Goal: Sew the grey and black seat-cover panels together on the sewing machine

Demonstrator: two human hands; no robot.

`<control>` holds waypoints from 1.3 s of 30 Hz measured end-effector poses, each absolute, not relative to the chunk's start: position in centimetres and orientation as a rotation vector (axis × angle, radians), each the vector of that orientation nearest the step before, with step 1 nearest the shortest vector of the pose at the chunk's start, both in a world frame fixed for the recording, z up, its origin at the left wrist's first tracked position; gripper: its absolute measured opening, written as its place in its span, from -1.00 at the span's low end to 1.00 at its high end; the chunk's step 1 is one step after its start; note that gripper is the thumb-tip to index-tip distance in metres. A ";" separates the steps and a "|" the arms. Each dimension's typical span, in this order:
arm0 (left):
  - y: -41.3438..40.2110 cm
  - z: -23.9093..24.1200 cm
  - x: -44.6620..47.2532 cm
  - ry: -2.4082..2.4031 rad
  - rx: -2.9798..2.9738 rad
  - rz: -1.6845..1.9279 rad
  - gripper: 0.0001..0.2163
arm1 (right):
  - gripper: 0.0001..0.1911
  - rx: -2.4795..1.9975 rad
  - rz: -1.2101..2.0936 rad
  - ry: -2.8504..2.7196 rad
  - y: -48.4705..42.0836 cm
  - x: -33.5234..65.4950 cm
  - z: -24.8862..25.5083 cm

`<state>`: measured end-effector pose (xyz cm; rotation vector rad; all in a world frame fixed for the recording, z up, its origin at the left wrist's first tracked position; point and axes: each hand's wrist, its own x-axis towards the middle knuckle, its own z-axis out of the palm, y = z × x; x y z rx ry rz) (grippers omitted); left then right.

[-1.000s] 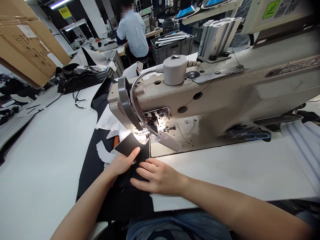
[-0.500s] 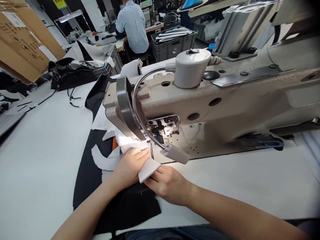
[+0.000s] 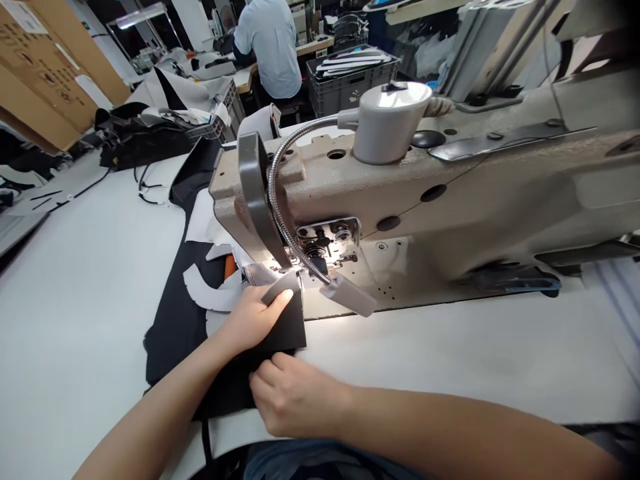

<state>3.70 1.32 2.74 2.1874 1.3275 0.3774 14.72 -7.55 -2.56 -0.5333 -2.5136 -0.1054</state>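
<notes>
The sewing machine (image 3: 320, 190) stands over the white table (image 3: 85, 287), and the dark panel (image 3: 285, 327) lies in front of its needle end, the far part running in under the lamplit head. The panel's right edge runs almost straight toward the person, ending in a square corner just in front of the machine's flat bed. The person's left hand (image 3: 255, 317) grasps the panel before the needle area, thumb pressed on a folded grey flap (image 3: 279, 288), the other fingers mostly hidden. The right hand (image 3: 293, 397), farther out from the machine, has its fingers curled in at the black cloth (image 3: 175, 320) below the panel; whether they pinch it cannot be told. That cloth spreads to the left of the machine, with a curved white piece (image 3: 205, 293) on it. Bare tabletop stretches widely beyond the cloth's left edge, and another open strip runs along the machine's front, right of the panel, as far as a striped cloth (image 3: 607, 293). The lamp (image 3: 350, 297) hangs low over the machine bed, narrowing the room right of the needle.
</notes>
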 end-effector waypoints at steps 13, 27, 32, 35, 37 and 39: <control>1.1 1.2 1.3 0.763 3.011 0.066 -0.64 | -0.64 -0.855 -0.006 -2.442 -7.6 18.3 -3.1; 2.7 2.0 3.6 0.961 2.917 -0.119 -0.82 | -0.66 -0.896 -0.084 -2.433 -5.7 19.7 -3.1; 2.3 2.0 4.6 0.971 3.033 -0.097 -0.82 | -0.68 -0.880 -0.162 -2.415 -5.3 19.8 -3.0; 1.4 1.9 5.1 1.088 3.051 -0.064 -0.80 | -0.72 -0.789 -0.230 -2.403 -5.7 19.2 -3.1; 1.2 1.6 4.3 1.073 3.085 -0.050 -0.77 | -0.73 -0.759 -0.249 -2.401 -6.1 18.8 -3.2; 1.4 1.3 2.9 0.933 3.146 -0.017 -0.69 | -0.73 -0.771 -0.243 -2.397 -6.4 18.5 -3.4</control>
